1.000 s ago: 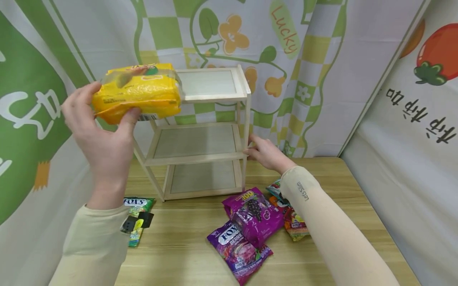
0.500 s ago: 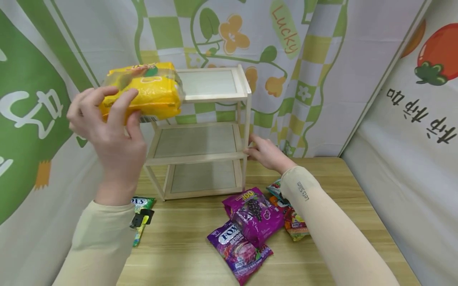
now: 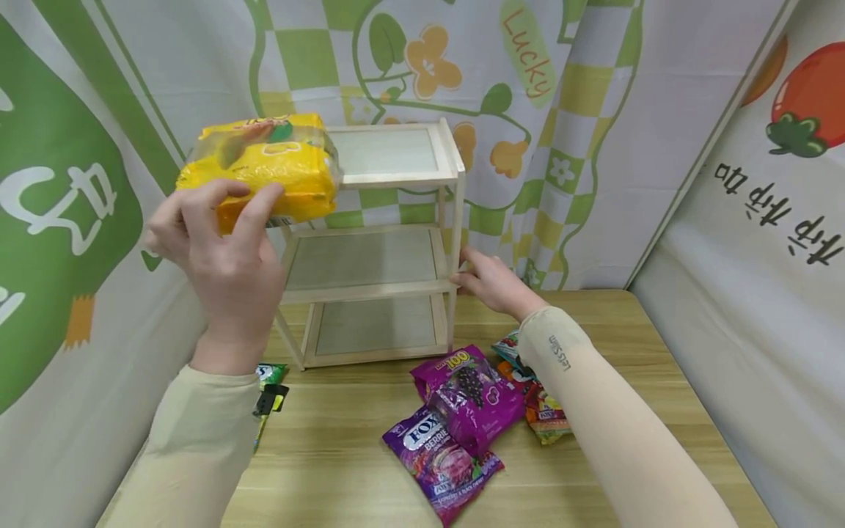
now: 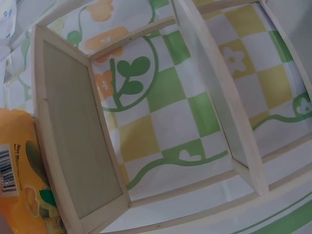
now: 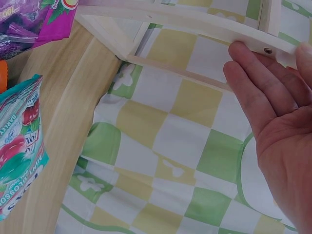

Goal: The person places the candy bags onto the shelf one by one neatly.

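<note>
In the head view, a yellow snack package [image 3: 287,161] with a clear window is seen at the left end of the top shelf of a pale wooden rack [image 3: 392,150], and part of the rack's near top edge is covered by it. Its near face is touched by the left hand [image 3: 224,257], whose fingers are laid against it without being wrapped round it; the thumb is mostly hidden. The rack's right side is touched, about level with the middle shelf, by the right hand [image 3: 495,282]. On the counter [image 3: 330,440], nearer than the rack, a purple grape candy bag [image 3: 472,400] and a Fox's Berries bag [image 3: 439,466] are laid touching. Farther right, a teal candy bag [image 3: 507,343] and a red-orange Fox's bag [image 3: 548,419] are partly covered by the right sleeve [image 3: 561,352]; at left, a green Fox's bag [image 3: 271,372] is mostly hidden by the left sleeve [image 3: 211,418]. In the left wrist view, the package's barcode side is shown beside the top shelf panel; the left hand's hold cannot be judged from there. In the right wrist view, the right hand's fingers are outstretched, released, their tips set against the rack's wooden post.
</note>
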A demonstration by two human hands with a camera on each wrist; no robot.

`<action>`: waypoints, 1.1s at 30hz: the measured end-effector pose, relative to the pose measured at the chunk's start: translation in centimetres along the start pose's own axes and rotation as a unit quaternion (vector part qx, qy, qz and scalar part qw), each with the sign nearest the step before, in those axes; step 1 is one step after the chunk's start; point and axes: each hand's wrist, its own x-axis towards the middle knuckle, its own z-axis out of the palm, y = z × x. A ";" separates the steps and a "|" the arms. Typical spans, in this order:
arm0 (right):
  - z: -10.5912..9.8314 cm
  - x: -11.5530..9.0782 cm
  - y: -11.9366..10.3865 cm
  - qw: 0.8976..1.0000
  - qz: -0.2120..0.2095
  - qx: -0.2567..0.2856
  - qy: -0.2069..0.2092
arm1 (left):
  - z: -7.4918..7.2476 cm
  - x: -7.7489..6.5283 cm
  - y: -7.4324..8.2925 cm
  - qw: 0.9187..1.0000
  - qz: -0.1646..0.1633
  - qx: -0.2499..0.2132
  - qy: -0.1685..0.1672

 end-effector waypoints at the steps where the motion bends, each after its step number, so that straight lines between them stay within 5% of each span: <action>1: 0.0 0.0 0.0 1.000 0.000 -0.001 0.000 | 0.1 -0.1 0.0 1.000 0.009 0.004 0.001; 9: 0.1 0.0 0.0 1.000 -0.003 -0.004 0.006 | 0.2 -0.5 0.4 0.998 0.051 0.015 -0.020; 20: 0.2 0.0 0.1 1.000 -0.006 0.006 0.007 | 0.2 -1.4 0.2 0.997 0.057 0.016 -0.052; 33: 0.2 0.0 0.0 1.000 -0.005 0.001 0.007 | 0.8 -1.2 0.0 0.997 0.045 0.052 -0.038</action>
